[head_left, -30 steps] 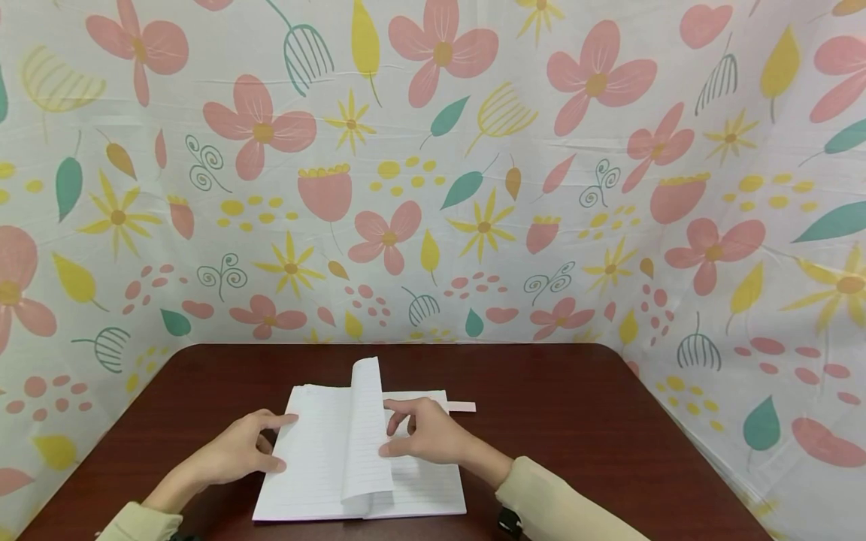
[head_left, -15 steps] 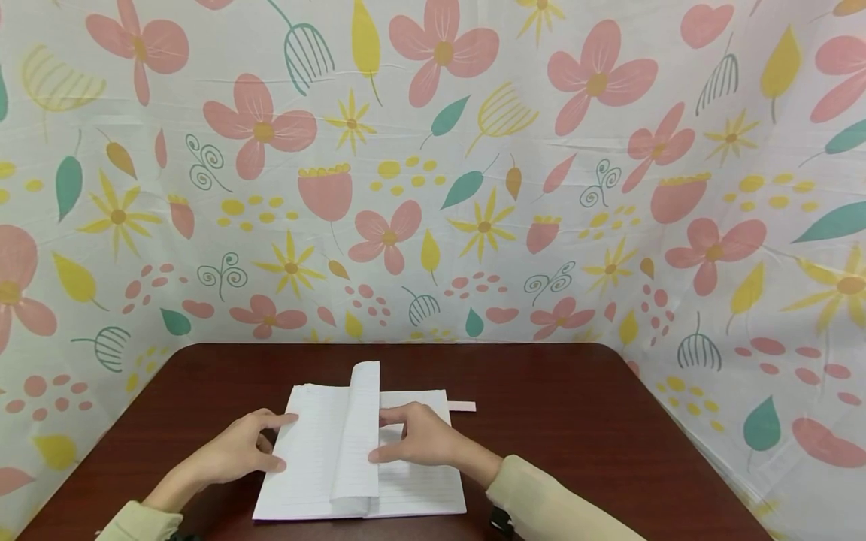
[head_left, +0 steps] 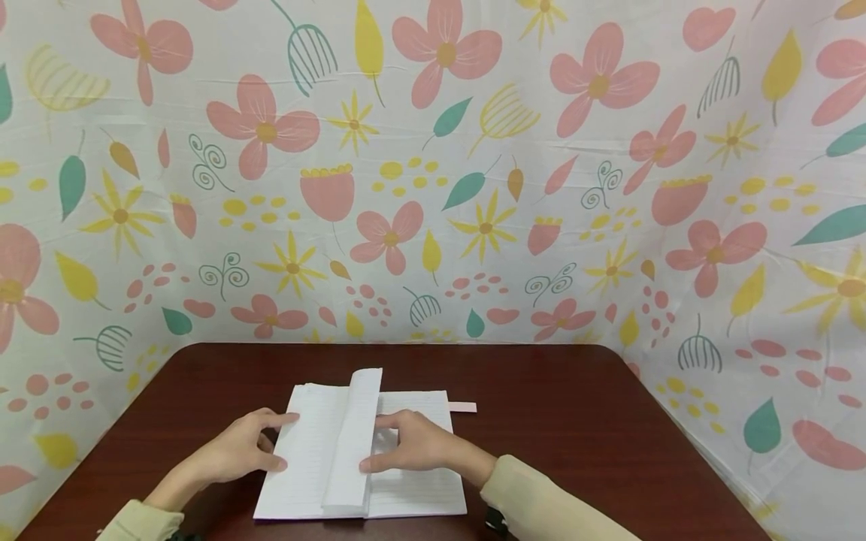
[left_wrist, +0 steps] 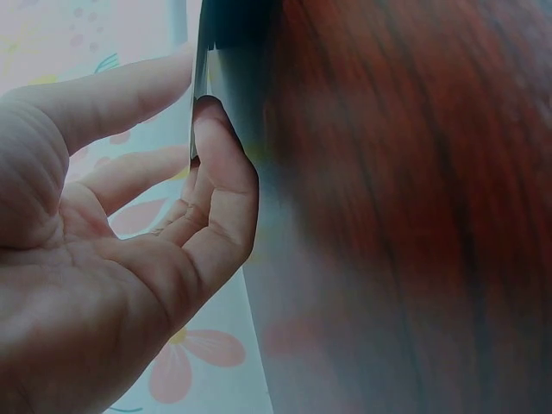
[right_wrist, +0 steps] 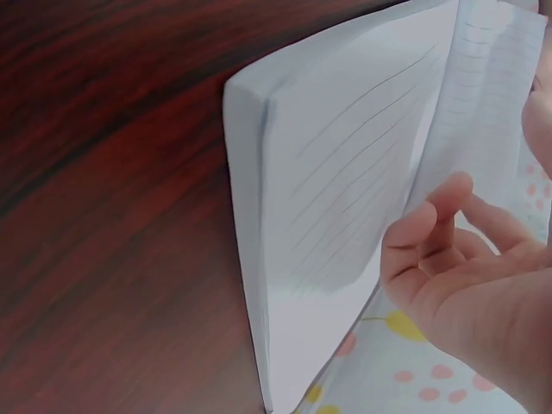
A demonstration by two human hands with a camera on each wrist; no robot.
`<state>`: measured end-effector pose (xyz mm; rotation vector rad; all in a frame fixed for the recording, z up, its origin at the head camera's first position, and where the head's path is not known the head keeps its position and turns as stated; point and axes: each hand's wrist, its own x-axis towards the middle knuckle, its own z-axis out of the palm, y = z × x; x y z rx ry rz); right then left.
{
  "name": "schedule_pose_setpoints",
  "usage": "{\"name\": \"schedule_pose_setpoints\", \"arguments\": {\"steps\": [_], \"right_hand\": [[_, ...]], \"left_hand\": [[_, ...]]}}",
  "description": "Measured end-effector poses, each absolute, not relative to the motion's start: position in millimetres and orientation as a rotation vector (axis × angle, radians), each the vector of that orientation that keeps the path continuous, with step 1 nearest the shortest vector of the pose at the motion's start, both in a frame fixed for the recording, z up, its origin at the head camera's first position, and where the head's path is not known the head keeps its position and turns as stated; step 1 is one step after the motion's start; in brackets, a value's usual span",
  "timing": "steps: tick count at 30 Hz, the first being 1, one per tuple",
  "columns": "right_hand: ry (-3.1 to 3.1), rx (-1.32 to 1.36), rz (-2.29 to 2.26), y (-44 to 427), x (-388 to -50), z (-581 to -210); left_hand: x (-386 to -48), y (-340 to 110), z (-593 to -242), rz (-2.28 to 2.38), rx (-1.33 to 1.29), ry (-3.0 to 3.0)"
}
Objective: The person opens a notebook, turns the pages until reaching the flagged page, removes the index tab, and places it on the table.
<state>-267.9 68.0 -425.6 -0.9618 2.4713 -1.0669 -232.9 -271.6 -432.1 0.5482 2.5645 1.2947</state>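
An opened notebook (head_left: 419, 488) with white lined pages lies on the table in the head view. One lined page (head_left: 355, 443) stands up from its middle, curled over toward the left. My left hand (head_left: 240, 448) grips the notebook's left edge; the left wrist view shows fingers curled beneath that edge. My right hand (head_left: 416, 442) holds the standing page, its thumb on the near face and its index fingertip hidden behind the page's edge. In the right wrist view the other fingers (right_wrist: 410, 228) are curled above the lined right-hand page (right_wrist: 354, 172).
A pale pink strip (head_left: 463, 407) sticks out from the notebook's right side. The dark red-brown table (head_left: 575, 428) extends around the notebook. A flower-patterned cloth (head_left: 433, 173) hangs behind the table and along its sides.
My right hand has moved left and slightly down, and the standing page has leaned farther left with it. The left hand keeps its place on the notebook's edge.
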Motion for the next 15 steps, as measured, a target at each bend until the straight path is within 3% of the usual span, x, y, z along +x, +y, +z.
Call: {"name": "schedule_pose_setpoints", "arguments": {"steps": [15], "right_hand": [[2.420,-1.081,-0.976,66.2,-267.0,-425.7]], "left_hand": [[-233.3,-271.9,-432.2,1.278,0.549,2.573]]}}
